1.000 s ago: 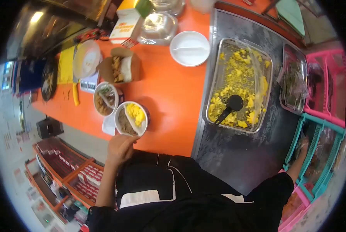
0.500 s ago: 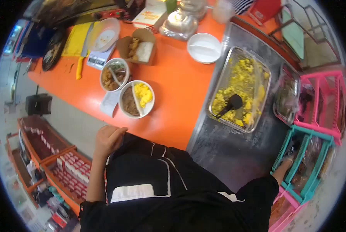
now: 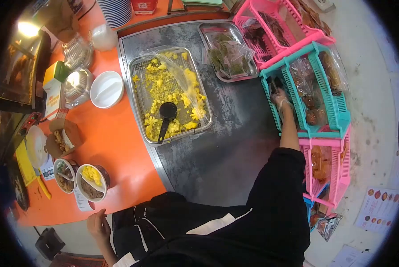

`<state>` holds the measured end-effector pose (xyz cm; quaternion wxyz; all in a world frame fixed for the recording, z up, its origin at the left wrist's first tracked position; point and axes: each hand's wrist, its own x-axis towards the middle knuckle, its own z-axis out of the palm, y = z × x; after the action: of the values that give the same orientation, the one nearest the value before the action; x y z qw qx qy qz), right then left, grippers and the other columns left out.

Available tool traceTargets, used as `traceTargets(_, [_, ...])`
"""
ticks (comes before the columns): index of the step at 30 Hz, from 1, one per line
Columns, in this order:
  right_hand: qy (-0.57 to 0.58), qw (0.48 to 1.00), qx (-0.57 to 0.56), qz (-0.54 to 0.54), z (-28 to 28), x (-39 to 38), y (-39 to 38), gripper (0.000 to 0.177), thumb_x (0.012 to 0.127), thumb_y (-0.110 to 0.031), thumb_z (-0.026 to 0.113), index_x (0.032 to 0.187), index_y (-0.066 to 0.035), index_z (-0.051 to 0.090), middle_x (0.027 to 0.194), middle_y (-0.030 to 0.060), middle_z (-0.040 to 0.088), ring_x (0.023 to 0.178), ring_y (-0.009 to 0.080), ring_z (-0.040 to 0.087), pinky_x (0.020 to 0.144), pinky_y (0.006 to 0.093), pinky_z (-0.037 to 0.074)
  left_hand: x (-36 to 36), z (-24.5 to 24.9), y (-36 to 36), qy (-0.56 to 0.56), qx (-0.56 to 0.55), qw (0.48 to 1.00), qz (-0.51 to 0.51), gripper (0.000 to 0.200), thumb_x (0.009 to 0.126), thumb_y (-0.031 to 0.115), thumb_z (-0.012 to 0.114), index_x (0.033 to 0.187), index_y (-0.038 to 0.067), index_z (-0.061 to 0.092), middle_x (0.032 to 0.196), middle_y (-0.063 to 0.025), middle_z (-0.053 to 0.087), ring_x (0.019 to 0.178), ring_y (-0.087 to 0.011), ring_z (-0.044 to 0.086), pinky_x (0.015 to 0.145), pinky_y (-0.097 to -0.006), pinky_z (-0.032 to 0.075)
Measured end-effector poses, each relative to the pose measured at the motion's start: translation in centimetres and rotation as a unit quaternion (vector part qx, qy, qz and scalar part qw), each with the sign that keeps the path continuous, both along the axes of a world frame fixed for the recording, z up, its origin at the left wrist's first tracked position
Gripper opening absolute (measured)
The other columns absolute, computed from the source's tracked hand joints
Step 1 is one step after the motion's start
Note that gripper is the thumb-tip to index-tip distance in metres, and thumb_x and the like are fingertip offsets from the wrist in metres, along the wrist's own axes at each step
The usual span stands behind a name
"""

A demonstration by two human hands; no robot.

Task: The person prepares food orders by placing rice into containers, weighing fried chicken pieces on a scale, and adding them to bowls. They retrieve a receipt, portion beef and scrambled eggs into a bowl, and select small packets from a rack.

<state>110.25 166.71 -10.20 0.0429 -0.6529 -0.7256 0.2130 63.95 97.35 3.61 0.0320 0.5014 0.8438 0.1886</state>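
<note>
My right hand (image 3: 281, 98), in what looks like a clear plastic glove, reaches into the left compartment of a teal basket (image 3: 315, 133). Its fingers close around dark items there, whose kind I cannot make out. My left hand (image 3: 99, 226) hangs by the orange counter's front edge, loosely bent, fingers a little apart, holding nothing. Just beyond it lie a paper slip (image 3: 82, 200) and a divided bowl (image 3: 92, 182) of yellow scrambled egg and brown meat. A second divided bowl (image 3: 65, 176) with brown food and greens stands beside that one.
A metal tray (image 3: 133, 95) of scrambled egg holds a black scoop (image 3: 167, 111). Behind stands a tray of greens (image 3: 228, 53) under plastic. Pink baskets (image 3: 306, 38) adjoin the teal one. On the orange counter are an empty divided bowl (image 3: 107, 89), a food box (image 3: 72, 138) and a knife (image 3: 44, 189).
The view has swung right, bringing the basket and my right hand nearer the middle. My right hand stays in the teal basket; my left hand remains near the counter edge.
</note>
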Motion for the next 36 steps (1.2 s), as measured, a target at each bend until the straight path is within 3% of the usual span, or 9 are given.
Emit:
traceTargets(5, [-0.233, 0.937, 0.259, 0.008, 0.9, 2.2, -4.6, 0.040, 0.078, -0.025, 0.058, 0.112, -0.004, 0.053, 0.101, 0.0220, 0.056, 0.095, 0.0359, 0.053, 0.082, 0.0397, 0.042, -1.2, 0.0, 1.0, 0.002, 0.011, 1.000, -0.016, 0.026, 0.066, -0.006, 0.055, 0.089, 0.006, 0.060, 0.067, -0.0049, 0.058, 0.062, -0.0215, 0.056, 0.058, -0.0341, 0.041])
traceTargets(8, [0.066, 0.955, 0.153, -0.244, 0.7, 0.0, -8.2, 0.026, 0.089, -0.022, 0.043, 0.091, -0.004, 0.061, 0.094, 0.0121, 0.061, 0.082, 0.0226, 0.056, 0.073, 0.0352, 0.044, -1.9, 0.5, 1.1, -0.021, 0.037, 0.999, -0.008, 0.027, 0.067, -0.007, 0.053, 0.090, 0.006, 0.061, 0.070, -0.0058, 0.061, 0.065, -0.0214, 0.058, 0.059, -0.0338, 0.042])
traceTargets(12, [0.523, 0.835, 0.066, -0.157, 9.4, -15.9, -26.3, 0.021, 0.089, -0.022, 0.047, 0.071, -0.011, 0.052, 0.068, -0.0012, 0.046, 0.061, 0.0080, 0.041, 0.054, 0.0223, 0.033, -1.1, 0.7, 3.5, -0.177, 0.133, 0.974, 0.055, 0.022, 0.074, -0.006, 0.052, 0.092, 0.003, 0.060, 0.073, -0.0081, 0.062, 0.069, -0.0220, 0.061, 0.063, -0.0321, 0.046])
traceTargets(15, [0.371, 0.923, 0.097, 0.039, 10.4, -24.7, -39.4, 0.028, 0.090, -0.028, 0.046, 0.099, -0.003, 0.053, 0.089, 0.0049, 0.051, 0.085, 0.0137, 0.048, 0.076, 0.0266, 0.039, -1.3, 1.4, 4.7, -0.206, 0.150, 0.967, 0.010, 0.021, 0.076, -0.006, 0.051, 0.094, 0.003, 0.060, 0.072, -0.0087, 0.062, 0.068, -0.0216, 0.061, 0.064, -0.0311, 0.046])
traceTargets(19, [0.676, 0.678, -0.288, -0.001, 14.3, -33.7, -49.5, 0.041, 0.087, -0.027, 0.053, 0.117, 0.000, 0.047, 0.099, 0.0072, 0.054, 0.094, 0.0170, 0.050, 0.086, 0.0304, 0.038, -2.4, 1.7, 1.6, -0.257, 0.193, 0.947, -0.008, 0.021, 0.076, -0.006, 0.051, 0.093, 0.003, 0.060, 0.073, -0.0086, 0.062, 0.069, -0.0208, 0.061, 0.064, -0.0305, 0.046])
traceTargets(25, [0.529, 0.788, -0.313, 0.024, 11.1, -41.7, -55.6, 0.030, 0.081, -0.001, 0.056, 0.112, 0.001, 0.053, 0.091, 0.0050, 0.061, 0.082, 0.0096, 0.055, 0.075, 0.0240, 0.044, -5.5, -0.7, -5.6, -0.259, 0.220, 0.931, 0.131, 0.017, 0.079, -0.004, 0.049, 0.091, 0.001, 0.060, 0.073, -0.0099, 0.062, 0.070, -0.0203, 0.061, 0.066, -0.0294, 0.046])
traceTargets(30, [0.171, 0.947, 0.042, 0.270, 12.9, -45.5, -57.6, 0.011, 0.081, -0.008, 0.053, 0.088, 0.002, 0.054, 0.075, 0.0149, 0.059, 0.069, 0.0270, 0.058, 0.061, 0.0345, 0.045, -8.1, -1.3, -8.5, -0.266, 0.213, 0.925, 0.168, 0.017, 0.081, -0.002, 0.048, 0.091, 0.001, 0.061, 0.073, -0.0097, 0.062, 0.070, -0.0200, 0.061, 0.066, -0.0299, 0.047])
traceTargets(33, [0.152, 0.926, 0.117, 0.325, 12.6, -45.1, -59.1, 0.011, 0.082, -0.013, 0.052, 0.087, -0.003, 0.053, 0.076, 0.0223, 0.056, 0.075, 0.0374, 0.056, 0.064, 0.0418, 0.044, -9.6, -1.4, -10.0, -0.248, 0.206, 0.937, 0.133, 0.017, 0.081, -0.002, 0.048, 0.092, 0.001, 0.061, 0.073, -0.0095, 0.062, 0.070, -0.0199, 0.061, 0.066, -0.0309, 0.047])
traceTargets(36, [-0.144, 0.936, -0.204, 0.247, 15.6, -48.6, -57.7, 0.060, 0.079, -0.023, 0.056, 0.132, -0.014, 0.029, 0.120, 0.0202, 0.044, 0.111, 0.0227, 0.046, 0.091, 0.0332, 0.037, -10.7, -1.2, -11.4, -0.245, 0.195, 0.943, 0.113, 0.017, 0.083, -0.002, 0.046, 0.093, 0.000, 0.060, 0.076, -0.0103, 0.063, 0.071, -0.0194, 0.061, 0.066, -0.0282, 0.047])
